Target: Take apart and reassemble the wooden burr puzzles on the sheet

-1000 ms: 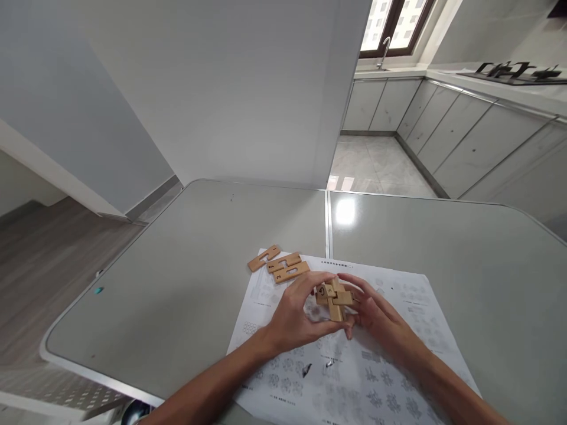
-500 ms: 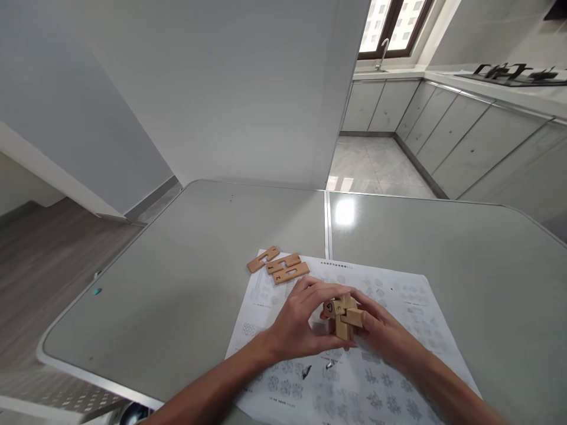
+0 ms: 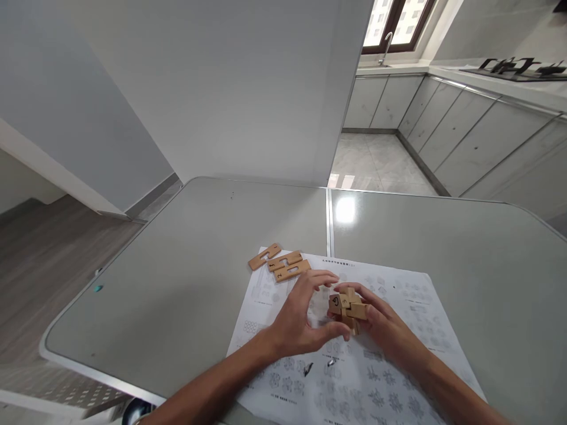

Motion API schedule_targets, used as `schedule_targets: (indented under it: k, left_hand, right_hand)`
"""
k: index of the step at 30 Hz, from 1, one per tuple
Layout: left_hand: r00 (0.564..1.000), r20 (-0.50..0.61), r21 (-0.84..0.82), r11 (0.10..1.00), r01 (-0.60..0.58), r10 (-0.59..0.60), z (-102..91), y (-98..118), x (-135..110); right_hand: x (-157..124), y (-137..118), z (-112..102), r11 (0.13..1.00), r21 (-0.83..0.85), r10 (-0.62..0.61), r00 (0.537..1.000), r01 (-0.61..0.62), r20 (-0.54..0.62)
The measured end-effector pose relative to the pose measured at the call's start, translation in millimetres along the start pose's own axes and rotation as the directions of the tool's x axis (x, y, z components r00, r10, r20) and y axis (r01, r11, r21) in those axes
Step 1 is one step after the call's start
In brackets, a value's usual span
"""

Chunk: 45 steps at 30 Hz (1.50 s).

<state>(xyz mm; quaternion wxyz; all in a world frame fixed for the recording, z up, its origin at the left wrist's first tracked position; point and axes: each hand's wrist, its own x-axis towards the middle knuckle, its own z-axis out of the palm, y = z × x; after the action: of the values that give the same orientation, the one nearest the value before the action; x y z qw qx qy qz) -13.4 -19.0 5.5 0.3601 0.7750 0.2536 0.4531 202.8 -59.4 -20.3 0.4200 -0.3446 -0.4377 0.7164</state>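
A wooden burr puzzle (image 3: 349,308) of interlocked light blocks, some marked with dark symbols, is held above the printed sheet. My right hand (image 3: 383,321) grips it from the right, thumb on a block facing me and fingers behind. My left hand (image 3: 297,319) curves around its left side with thumb and fingers apart; the thumb tip is close to the puzzle's lower edge, and I cannot tell whether it touches. Beyond the left hand lie three flat slotted wooden pieces, one at the far left (image 3: 264,256), one in the middle (image 3: 284,261), and one marked 2 (image 3: 292,270).
The white sheet (image 3: 405,295) with printed puzzle diagrams lies on the grey table (image 3: 177,283). Two small dark, shiny bits (image 3: 308,369) rest on the sheet. A teal speck (image 3: 98,288) is near the table's left edge. A metal seam (image 3: 329,224) crosses the tabletop.
My left hand has opened and drawn back from the puzzle, its fingers now spread. The puzzle stays in my right hand, slightly turned. The flat pieces lie as before.
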Motion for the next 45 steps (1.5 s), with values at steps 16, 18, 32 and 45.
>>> schedule_targets:
  k: [16,18,32,45]
  left_hand:
    - [0.997,0.024,-0.094,0.993,0.075,-0.073,2.4,-1,-3]
    - [0.996,0.036,-0.093,0.992,0.081,-0.078,3.1,-2,-5]
    - [1.000,-0.008,0.081,0.997,-0.021,0.022,1.3,1,-2]
    - [0.999,-0.040,0.110,0.994,-0.013,0.018,2.6,2,-1]
  right_hand:
    - [3,-10,8,0.999,0.049,0.009,0.997,-0.013,0.074]
    - [3,-8,7,0.999,0.042,0.014,0.998,-0.017,0.063]
    - [7,-8,10,0.994,0.095,0.039,0.997,-0.045,0.067]
    - [6,-9,14,0.992,0.116,0.055,0.998,-0.053,-0.009]
